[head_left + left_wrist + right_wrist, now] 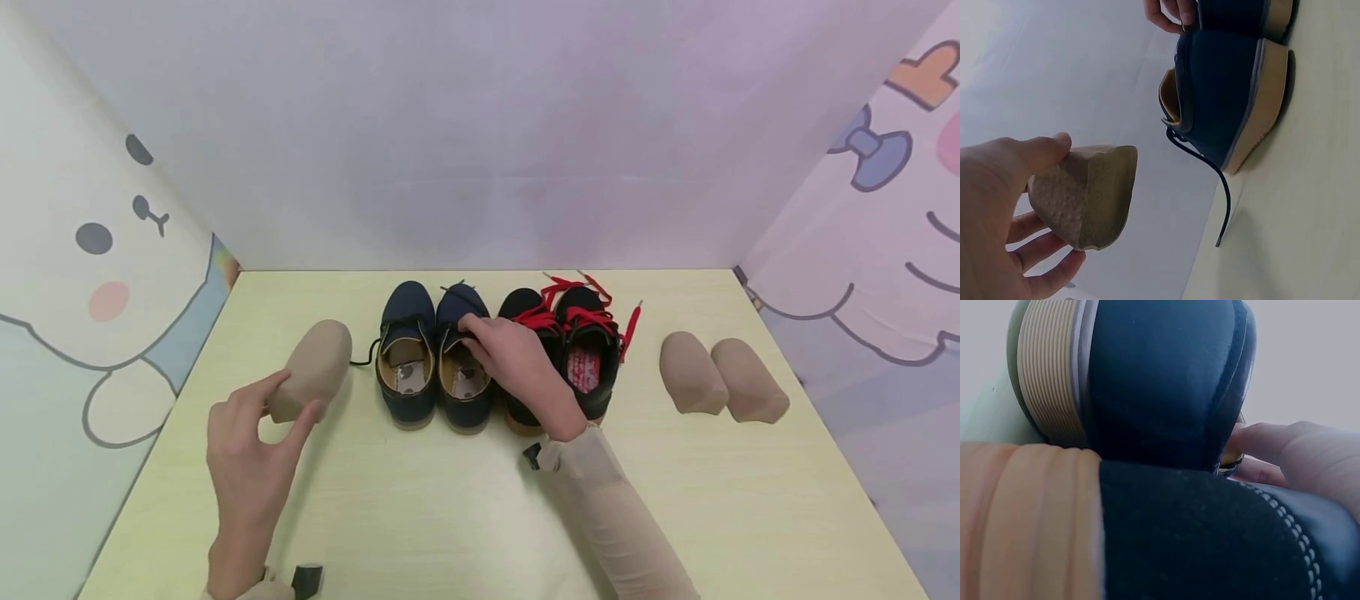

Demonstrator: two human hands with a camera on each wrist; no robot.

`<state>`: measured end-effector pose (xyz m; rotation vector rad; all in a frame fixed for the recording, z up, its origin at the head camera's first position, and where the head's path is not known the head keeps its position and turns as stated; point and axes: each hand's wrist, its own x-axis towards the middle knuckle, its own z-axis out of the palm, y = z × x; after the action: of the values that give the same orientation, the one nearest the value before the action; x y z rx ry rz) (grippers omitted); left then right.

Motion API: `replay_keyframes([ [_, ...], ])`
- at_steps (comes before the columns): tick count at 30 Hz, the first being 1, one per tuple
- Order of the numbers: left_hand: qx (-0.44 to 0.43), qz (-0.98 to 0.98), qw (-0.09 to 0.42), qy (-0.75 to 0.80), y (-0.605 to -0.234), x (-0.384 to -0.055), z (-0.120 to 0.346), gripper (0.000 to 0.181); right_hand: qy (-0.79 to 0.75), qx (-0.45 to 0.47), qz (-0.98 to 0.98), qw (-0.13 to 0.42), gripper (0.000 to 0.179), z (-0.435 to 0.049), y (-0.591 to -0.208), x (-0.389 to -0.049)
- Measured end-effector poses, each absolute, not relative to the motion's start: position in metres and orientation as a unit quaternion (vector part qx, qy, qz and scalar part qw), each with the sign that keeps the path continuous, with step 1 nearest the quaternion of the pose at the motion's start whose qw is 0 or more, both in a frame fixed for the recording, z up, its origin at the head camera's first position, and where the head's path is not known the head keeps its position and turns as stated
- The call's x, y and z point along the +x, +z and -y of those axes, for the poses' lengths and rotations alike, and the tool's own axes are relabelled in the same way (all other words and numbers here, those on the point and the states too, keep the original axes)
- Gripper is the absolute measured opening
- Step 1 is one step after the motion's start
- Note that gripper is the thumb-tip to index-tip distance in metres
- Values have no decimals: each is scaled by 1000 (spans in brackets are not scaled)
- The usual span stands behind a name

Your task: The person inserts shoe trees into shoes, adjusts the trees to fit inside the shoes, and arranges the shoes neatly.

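My left hand (251, 454) grips a beige toe-shaped shoe insert (313, 367) by its blunt end, thumb on one side and fingers on the other. The left wrist view shows the insert's flat end (1110, 197), held up off the table. Two navy lace-up shoes stand side by side in the middle. My right hand (517, 358) reaches over to the right navy shoe (467, 408), its bent fingers pinching at the tongue by the laces; the fingertips are partly hidden. The left navy shoe (408, 408) stands untouched, one dark lace (1225, 200) trailing off its side.
A pair of black shoes (592, 392) with red laces (588, 317) stands close against the navy pair, partly under my right forearm. Two more beige inserts (690, 375) lie at the right of the pale table (420, 517). Cloth walls with cartoon prints enclose the sides.
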<state>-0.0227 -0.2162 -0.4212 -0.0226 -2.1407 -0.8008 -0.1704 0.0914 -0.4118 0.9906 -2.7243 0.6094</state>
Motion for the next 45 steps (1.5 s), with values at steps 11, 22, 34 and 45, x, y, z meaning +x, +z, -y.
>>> replay_keyframes([
  [11, -64, 839, 424, -336, -408, -22, 185, 57, 203, 346, 908, 116, 4, -93, -413, -170],
  [22, -134, 825, 427, -347, -396, -18, 153, 52, 194, 353, 906, 133, 5, -93, -413, -169],
  [34, -179, 812, 424, -358, -399, -20, 130, 46, 187, 349, 908, 134, 5, -91, -413, -168],
  [45, -211, 810, 407, -365, -401, -30, 116, 43, 183, 351, 909, 131, 4, -92, -413, -169],
])
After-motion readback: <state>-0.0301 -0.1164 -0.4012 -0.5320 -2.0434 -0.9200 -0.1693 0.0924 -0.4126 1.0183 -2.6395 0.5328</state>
